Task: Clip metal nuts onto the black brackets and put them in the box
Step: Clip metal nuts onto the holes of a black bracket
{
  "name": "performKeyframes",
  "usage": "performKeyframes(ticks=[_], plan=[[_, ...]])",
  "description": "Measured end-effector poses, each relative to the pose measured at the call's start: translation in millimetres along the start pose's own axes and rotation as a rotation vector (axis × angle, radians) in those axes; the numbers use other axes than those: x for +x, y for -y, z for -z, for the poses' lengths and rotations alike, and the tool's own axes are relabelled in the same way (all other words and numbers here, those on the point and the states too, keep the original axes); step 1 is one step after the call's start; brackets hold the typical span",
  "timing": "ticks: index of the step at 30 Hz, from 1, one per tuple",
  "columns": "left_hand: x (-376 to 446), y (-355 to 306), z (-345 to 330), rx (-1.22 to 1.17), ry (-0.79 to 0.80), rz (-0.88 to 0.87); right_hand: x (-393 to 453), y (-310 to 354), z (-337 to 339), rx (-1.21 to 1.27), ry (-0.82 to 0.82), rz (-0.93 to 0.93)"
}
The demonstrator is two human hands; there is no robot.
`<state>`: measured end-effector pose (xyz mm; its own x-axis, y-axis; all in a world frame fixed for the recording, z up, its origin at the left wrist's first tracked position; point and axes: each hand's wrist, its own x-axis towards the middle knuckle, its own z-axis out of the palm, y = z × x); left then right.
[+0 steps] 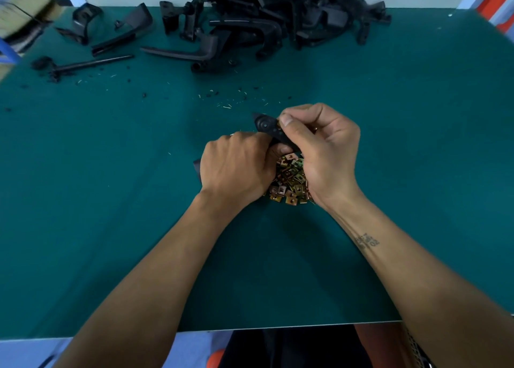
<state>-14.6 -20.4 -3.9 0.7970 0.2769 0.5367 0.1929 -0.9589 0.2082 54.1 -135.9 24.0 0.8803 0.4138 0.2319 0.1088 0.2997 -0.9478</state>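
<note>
At centre of the green surface (389, 173): left hand (236, 167) curled around the lower end of a black bracket (268, 127), knuckles up. Right hand (319, 145) pinches the bracket's upper part, thumb pressing a metal nut (279, 123) at its edge. Heap of brass-coloured nuts (290, 181) on the surface directly beneath and between the hands. Pile of black brackets (278, 14) along the far edge; several loose ones spread left. Blurred cardboard box (25, 8) at far left corner.
</note>
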Motion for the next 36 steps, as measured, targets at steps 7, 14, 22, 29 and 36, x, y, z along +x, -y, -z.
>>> performKeyframes(ticks=[7, 14, 22, 29, 36], plan=[[0, -1, 6, 0.026, -0.012, 0.017, 2, 9, 8, -0.043, 0.216, 0.061], [0, -2, 4, 0.079, 0.06, 0.027, 5, 7, 12, -0.16, 0.306, 0.09], [6, 1, 2, -0.044, 0.039, 0.14, 11, 2, 15, -0.189, 0.333, 0.04], [37, -18, 25, -0.48, -0.155, 0.512, 11, 11, 26, -0.44, 0.239, -0.001], [57, -147, 15, -0.951, 0.128, 0.314, -57, 35, 71, 0.123, -0.079, -0.14]])
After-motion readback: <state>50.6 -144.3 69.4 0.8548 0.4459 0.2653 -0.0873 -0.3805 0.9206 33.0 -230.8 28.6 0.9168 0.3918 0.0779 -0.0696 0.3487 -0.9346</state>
